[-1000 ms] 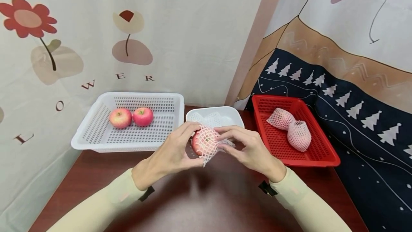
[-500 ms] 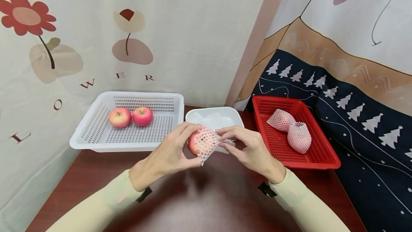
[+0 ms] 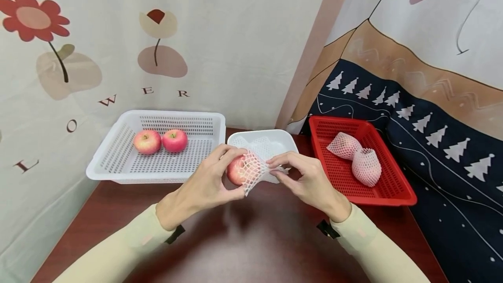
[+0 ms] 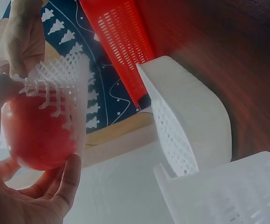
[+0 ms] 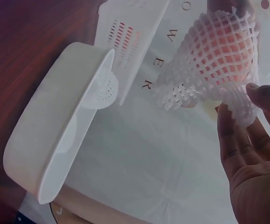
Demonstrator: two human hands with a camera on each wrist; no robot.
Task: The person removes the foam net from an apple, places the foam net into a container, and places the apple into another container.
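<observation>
Left grip [image 3: 208,183] curls round the apple [image 3: 235,172]; right grip [image 3: 308,182] pinches the foam net [image 3: 255,169], seemingly beside the apple.

A pale grey-white cloth backdrop [image 3: 243,56] printed with a red-petalled flower [image 3: 33,17] hangs behind a glossy reddish-brown desk [image 3: 204,235], which reflects whitish light [image 3: 255,259]; at right, a navy, tan and white cloth [image 3: 424,204] bears pale fir trees [image 3: 422,122].
</observation>
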